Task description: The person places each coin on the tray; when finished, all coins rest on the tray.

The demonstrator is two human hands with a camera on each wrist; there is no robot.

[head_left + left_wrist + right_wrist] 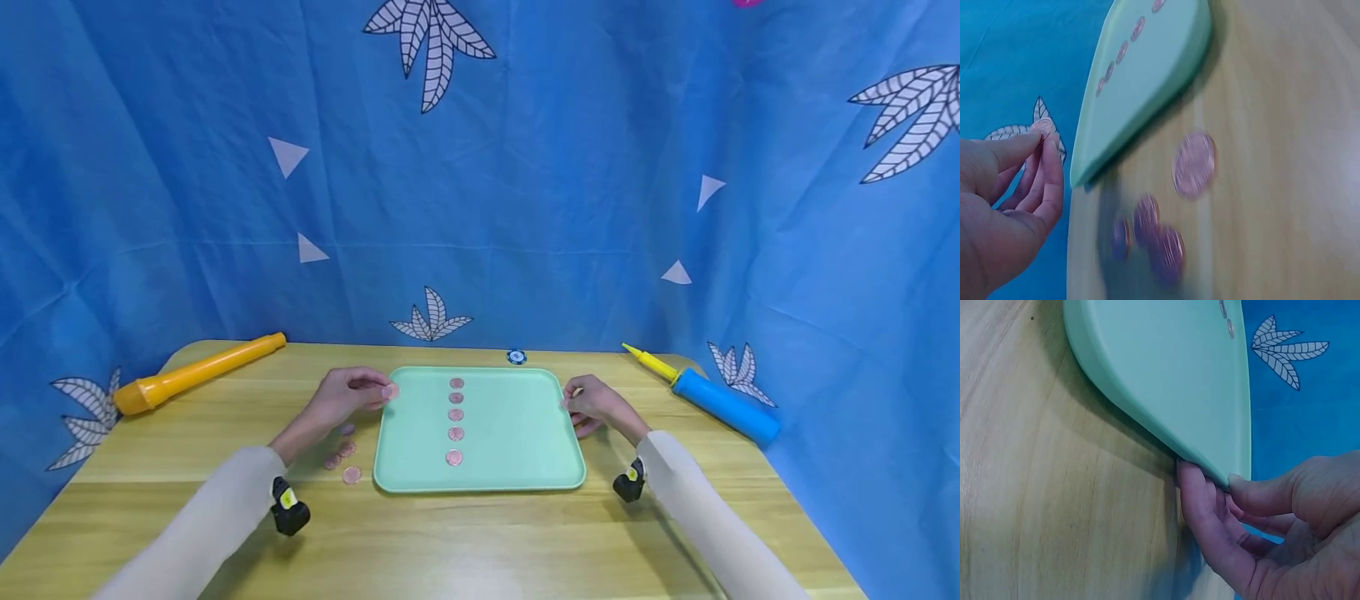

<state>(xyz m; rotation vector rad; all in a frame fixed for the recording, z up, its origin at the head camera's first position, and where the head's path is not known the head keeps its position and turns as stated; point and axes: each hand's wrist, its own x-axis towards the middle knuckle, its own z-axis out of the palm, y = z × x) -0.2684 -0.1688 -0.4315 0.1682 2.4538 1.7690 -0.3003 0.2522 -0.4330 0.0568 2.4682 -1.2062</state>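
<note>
Between thumb and fingertips my left hand pinches a copper-coloured coin, held just over the left edge of a mint-green tray. In the left wrist view the same coin shows at the fingertips. My right hand grips the tray's right rim, thumb on top and fingers against the outer side, as the right wrist view shows at the rim. Several coins lie in a column on the tray, among them a coin nearest the front. Several loose coins lie on the table left of the tray.
A blue and white poker chip lies behind the tray. An orange baton-like tube rests at the back left of the wooden table. At the back right is a blue and yellow hand pump. A blue patterned curtain hangs behind.
</note>
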